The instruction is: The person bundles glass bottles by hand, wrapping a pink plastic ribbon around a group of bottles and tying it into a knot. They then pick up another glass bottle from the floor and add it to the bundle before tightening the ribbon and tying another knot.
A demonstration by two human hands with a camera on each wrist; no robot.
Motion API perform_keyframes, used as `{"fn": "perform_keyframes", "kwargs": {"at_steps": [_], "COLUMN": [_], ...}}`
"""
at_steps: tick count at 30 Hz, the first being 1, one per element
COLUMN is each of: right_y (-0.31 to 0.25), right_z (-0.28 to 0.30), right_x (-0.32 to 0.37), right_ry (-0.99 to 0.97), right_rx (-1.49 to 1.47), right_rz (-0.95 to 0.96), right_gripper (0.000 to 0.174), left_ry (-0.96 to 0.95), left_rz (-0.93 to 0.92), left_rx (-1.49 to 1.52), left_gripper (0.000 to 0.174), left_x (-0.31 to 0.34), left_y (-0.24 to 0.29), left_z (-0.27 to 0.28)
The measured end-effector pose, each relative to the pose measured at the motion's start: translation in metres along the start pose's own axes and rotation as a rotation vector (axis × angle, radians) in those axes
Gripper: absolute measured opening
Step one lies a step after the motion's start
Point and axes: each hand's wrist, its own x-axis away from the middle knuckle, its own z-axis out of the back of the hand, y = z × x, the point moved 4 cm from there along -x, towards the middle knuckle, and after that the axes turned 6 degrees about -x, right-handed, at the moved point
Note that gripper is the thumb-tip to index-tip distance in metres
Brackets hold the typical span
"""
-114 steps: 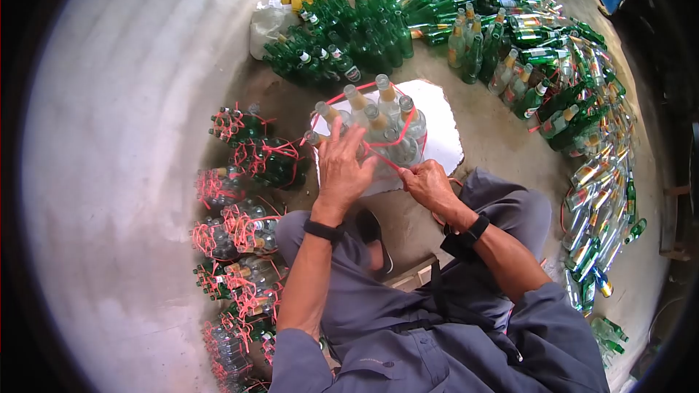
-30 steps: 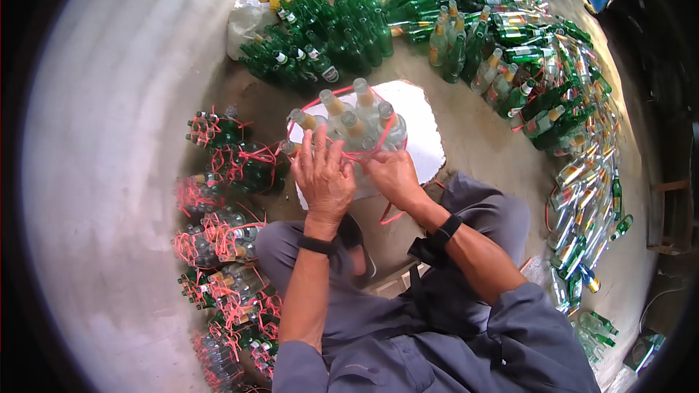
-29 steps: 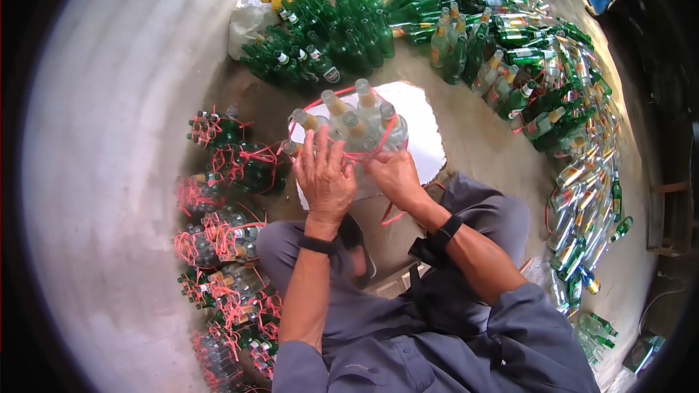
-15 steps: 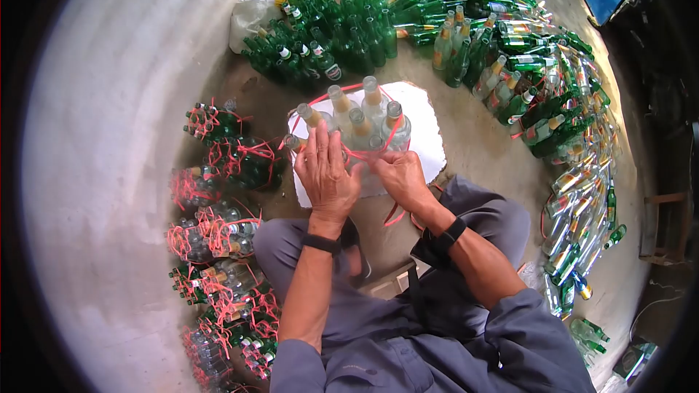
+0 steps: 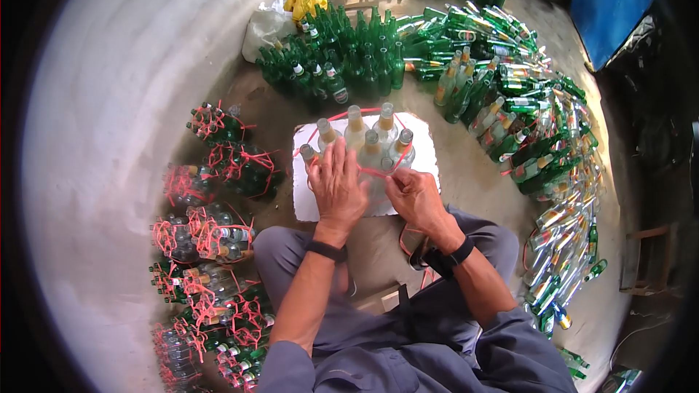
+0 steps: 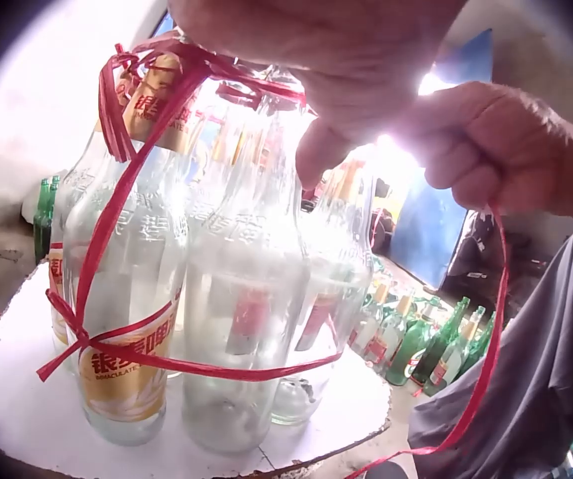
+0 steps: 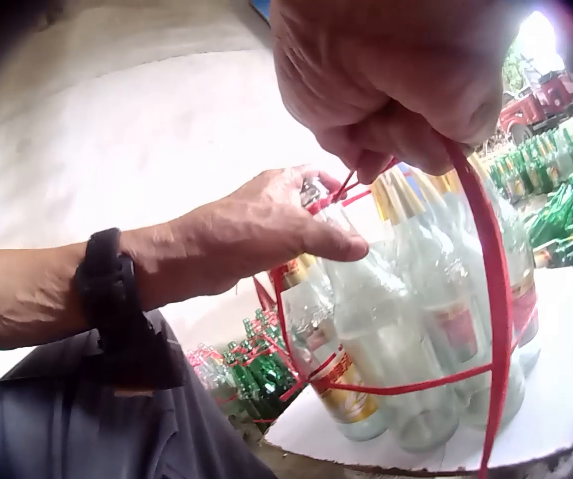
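Observation:
Several clear bottles with gold neck labels stand bunched on a white board. Red twine circles their lower bodies, and more twine runs about their necks. My left hand lies over the near-left bottles, fingers extended across the necks, thumb against a bottle in the right wrist view. At the near-right side of the bunch, my right hand has its fingers curled round the red twine, whose tail hangs down from the fist. In the left wrist view the left fingertips are out of sight.
Tied bottle bundles line the floor at the left. Upright green bottles stand beyond the board, near a yellow bag. A long heap of loose bottles curves along the right. Knees flank the near side of the board.
The head view has shifted, showing more of the room's far end. Since the earliest frame, my right hand has drawn closer to the bottles; it still grips the twine. My left hand stays on the bunch.

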Motion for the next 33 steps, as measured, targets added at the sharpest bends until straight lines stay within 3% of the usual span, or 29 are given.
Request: {"fn": "perform_keyframes", "kwargs": {"at_steps": [1, 6, 9, 11, 17, 24, 26, 33], "right_y": [-0.004, -0.007, 0.006, 0.019, 0.037, 0.051, 0.058, 0.085], "right_z": [0.003, 0.010, 0.007, 0.006, 0.006, 0.006, 0.007, -0.011], "right_x": [-0.006, -0.035, -0.046, -0.049, -0.029, -0.016, -0.016, -0.015], "right_ry": [-0.001, 0.046, 0.110, 0.127, 0.203, 0.270, 0.190, 0.193], "right_rx": [0.056, 0.202, 0.178, 0.178, 0.068, -0.002, -0.126, -0.358], "right_rz": [0.096, 0.211, 0.125, -0.138, -0.374, -0.260, -0.415, -0.462], "right_gripper": [0.020, 0.014, 0.016, 0.019, 0.025, 0.024, 0.026, 0.026], "left_ry": [0.013, -0.016, -0.001, -0.009, -0.012, -0.006, 0.009, 0.066], "left_rz": [0.008, -0.004, 0.001, 0.004, 0.004, -0.007, -0.013, -0.050], "left_rx": [0.006, 0.001, 0.022, 0.026, 0.030, 0.010, 0.009, -0.040], "left_gripper": [0.072, 0.072, 0.072, 0.072, 0.071, 0.069, 0.067, 0.048], "left_x": [0.000, 0.002, 0.003, 0.003, 0.004, 0.003, 0.004, -0.001], "left_y": [-0.001, -0.003, -0.003, -0.003, -0.003, -0.002, -0.002, 0.011], "left_z": [0.000, -0.002, -0.002, -0.001, 0.000, -0.002, -0.004, 0.023]}}
